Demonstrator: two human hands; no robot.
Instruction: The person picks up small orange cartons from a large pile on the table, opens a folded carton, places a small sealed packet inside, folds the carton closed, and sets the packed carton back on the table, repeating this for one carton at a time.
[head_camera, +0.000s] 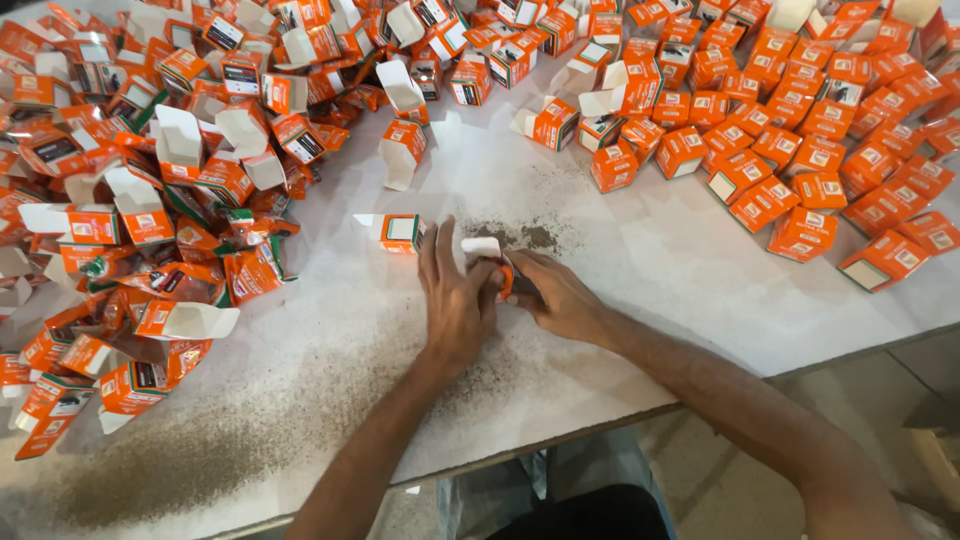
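two hands meet on one small orange box (497, 262) at the table's (650, 300) middle: left hand (455, 290) clasps its side, right hand (553, 293) pinches the end. thin card looks light, easily crushed; best held by the edges.

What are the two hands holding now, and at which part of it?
Both hold one small orange carton on the white table: the left hand covers its left side and white flap, the right hand grips its right end.
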